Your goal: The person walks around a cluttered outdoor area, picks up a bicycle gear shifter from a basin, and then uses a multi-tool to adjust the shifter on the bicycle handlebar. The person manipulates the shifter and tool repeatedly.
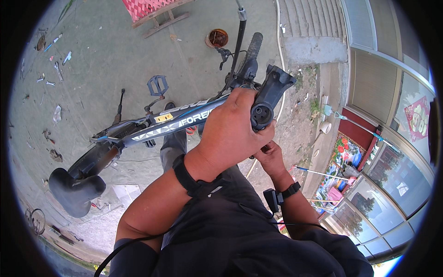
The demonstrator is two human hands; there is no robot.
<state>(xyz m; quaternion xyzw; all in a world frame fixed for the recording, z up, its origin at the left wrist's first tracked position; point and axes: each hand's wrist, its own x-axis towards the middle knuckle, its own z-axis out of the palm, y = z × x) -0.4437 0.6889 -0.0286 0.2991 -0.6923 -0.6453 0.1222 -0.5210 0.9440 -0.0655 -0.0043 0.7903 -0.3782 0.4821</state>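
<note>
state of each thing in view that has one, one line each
Stem: held, no bar in its clamp end
Left hand: gripping the stem
Right hand: fingers bent, grip unclear
Saddle: mounted
Pedal: attached
Bucket: upright, open
Spanner: lying flat

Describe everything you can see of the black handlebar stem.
The handlebar stem is matt black and looks like metal. Its short, thick body runs from a rounded end with dark holes in its face to a wider, notched clamp end with no bar seated in it. It is at the bicycle's front, slanting up and right in the picture. The left hand grips its rounded end; the right hand is just below, any contact unclear.
</note>
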